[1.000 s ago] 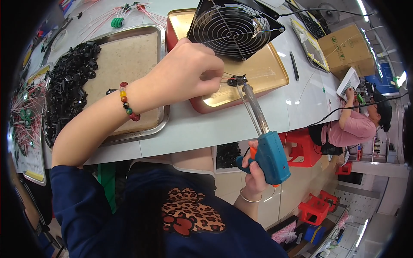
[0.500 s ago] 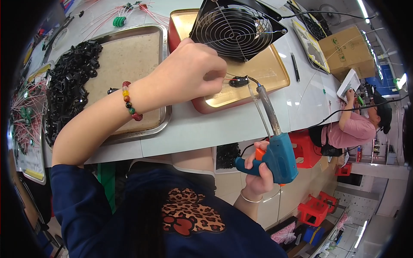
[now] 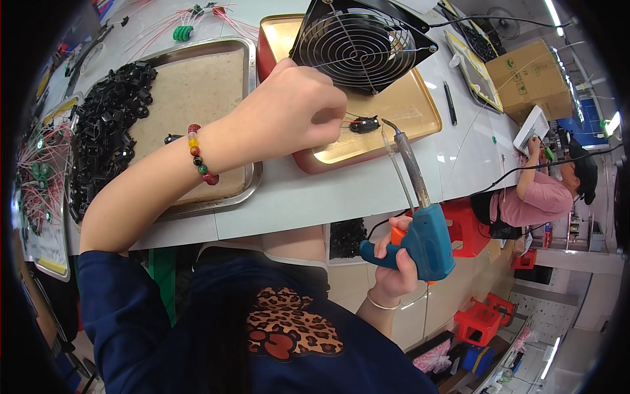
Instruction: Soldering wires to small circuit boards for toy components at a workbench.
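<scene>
My left hand [image 3: 303, 110], coming across from the left, is closed in a pinch over a gold-coloured tray [image 3: 400, 111]. Thin wires run from its fingertips to a small black plastic part [image 3: 364, 125] just beyond them. In my right hand [image 3: 395, 266] is a blue soldering gun [image 3: 430, 243], gripped by the handle with fingers around its orange trigger. The gun's metal barrel points up and away, and its bent tip lies just right of the black part, a small gap between them. A thin feed tube runs alongside the barrel.
A black fan with a wire grille [image 3: 357, 52] stands at the tray's far side. To the left, a metal tray [image 3: 252, 72] holds a heap of black plastic parts [image 3: 108, 131]. A black pen [image 3: 450, 103] lies on the right. Farther right sits another person [image 3: 535, 197].
The soldering gun's tip has drawn slightly away to the right from the black part. My left hand and the part have hardly moved.
</scene>
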`<state>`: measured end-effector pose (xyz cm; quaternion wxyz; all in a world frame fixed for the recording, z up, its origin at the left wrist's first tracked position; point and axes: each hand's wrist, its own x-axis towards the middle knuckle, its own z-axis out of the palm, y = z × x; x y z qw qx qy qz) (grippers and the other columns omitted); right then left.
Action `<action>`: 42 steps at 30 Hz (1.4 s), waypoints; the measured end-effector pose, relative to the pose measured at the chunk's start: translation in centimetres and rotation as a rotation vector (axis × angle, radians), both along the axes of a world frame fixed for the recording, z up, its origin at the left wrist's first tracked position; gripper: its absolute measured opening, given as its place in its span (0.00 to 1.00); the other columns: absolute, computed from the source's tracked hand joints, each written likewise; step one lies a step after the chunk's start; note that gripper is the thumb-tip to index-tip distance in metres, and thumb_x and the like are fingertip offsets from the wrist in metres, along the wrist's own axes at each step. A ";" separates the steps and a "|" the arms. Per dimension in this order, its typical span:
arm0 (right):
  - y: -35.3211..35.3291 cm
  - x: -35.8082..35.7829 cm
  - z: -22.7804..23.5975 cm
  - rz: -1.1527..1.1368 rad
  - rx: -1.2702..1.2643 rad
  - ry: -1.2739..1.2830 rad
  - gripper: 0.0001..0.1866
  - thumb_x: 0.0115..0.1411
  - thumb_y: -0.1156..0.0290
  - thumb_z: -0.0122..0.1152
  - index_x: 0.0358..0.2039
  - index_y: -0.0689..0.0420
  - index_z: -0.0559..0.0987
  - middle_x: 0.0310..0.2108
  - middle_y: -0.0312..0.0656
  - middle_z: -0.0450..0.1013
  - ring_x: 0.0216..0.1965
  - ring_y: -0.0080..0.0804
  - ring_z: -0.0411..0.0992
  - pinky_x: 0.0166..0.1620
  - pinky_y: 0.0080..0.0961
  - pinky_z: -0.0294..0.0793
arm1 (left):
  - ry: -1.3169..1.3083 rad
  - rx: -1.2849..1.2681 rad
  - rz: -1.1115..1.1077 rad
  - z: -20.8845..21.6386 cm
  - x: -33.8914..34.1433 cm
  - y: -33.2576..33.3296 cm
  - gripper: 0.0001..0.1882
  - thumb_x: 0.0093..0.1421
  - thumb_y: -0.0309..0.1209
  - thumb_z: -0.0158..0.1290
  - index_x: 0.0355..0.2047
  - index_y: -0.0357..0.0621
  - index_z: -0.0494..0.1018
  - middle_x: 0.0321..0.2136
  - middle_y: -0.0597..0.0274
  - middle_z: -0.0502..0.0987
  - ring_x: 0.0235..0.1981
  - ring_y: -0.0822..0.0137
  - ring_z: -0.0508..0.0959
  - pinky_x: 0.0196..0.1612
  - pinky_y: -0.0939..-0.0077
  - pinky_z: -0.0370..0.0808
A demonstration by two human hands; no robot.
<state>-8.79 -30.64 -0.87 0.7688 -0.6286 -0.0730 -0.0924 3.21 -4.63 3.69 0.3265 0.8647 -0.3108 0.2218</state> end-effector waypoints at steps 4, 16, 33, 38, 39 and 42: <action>-0.2 -0.1 0.0 -0.004 0.023 -0.018 0.25 0.48 0.67 0.53 0.44 0.72 0.68 0.42 0.55 0.68 0.18 0.29 0.68 0.23 0.21 0.66 | -0.089 0.034 0.047 1.4 -0.9 0.2 0.09 0.49 0.32 0.57 0.25 0.42 0.71 0.20 0.63 0.71 0.24 0.63 0.72 0.31 0.73 0.64; -1.1 -0.7 -1.0 -0.046 0.028 -0.001 0.25 0.48 0.69 0.52 0.45 0.71 0.66 0.42 0.55 0.67 0.18 0.30 0.68 0.24 0.21 0.67 | 0.300 0.044 0.030 3.9 -1.9 0.0 0.09 0.50 0.30 0.58 0.26 0.41 0.69 0.22 0.59 0.69 0.26 0.59 0.70 0.32 0.71 0.68; -1.9 -0.6 -0.6 -0.105 0.020 -0.111 0.26 0.48 0.68 0.53 0.45 0.73 0.66 0.44 0.54 0.67 0.18 0.25 0.64 0.23 0.16 0.63 | 0.054 0.060 0.841 11.1 -14.4 29.6 0.09 0.59 0.33 0.51 0.36 0.42 0.74 0.18 0.64 0.69 0.19 0.75 0.66 0.24 0.81 0.64; -1.2 -0.2 -0.9 -0.106 0.034 -0.082 0.25 0.48 0.68 0.53 0.44 0.73 0.67 0.44 0.54 0.67 0.18 0.25 0.64 0.23 0.16 0.63 | 0.133 0.814 1.391 9.8 -21.1 40.9 0.17 0.50 0.40 0.57 0.38 0.48 0.74 0.33 0.55 0.75 0.34 0.60 0.75 0.39 0.67 0.72; -1.2 -0.3 -0.9 -0.114 0.040 -0.072 0.25 0.48 0.68 0.53 0.44 0.73 0.68 0.44 0.53 0.67 0.18 0.24 0.64 0.23 0.17 0.63 | 0.113 0.865 1.508 9.1 -20.6 40.2 0.18 0.50 0.40 0.57 0.41 0.52 0.73 0.39 0.57 0.74 0.42 0.52 0.73 0.45 0.61 0.71; -1.2 -0.4 -1.0 -0.107 0.037 -0.096 0.25 0.48 0.68 0.52 0.44 0.72 0.68 0.43 0.53 0.67 0.18 0.24 0.64 0.23 0.17 0.62 | -0.173 0.919 1.518 8.4 -17.7 34.5 0.15 0.51 0.38 0.56 0.40 0.52 0.74 0.40 0.58 0.75 0.44 0.53 0.73 0.45 0.61 0.71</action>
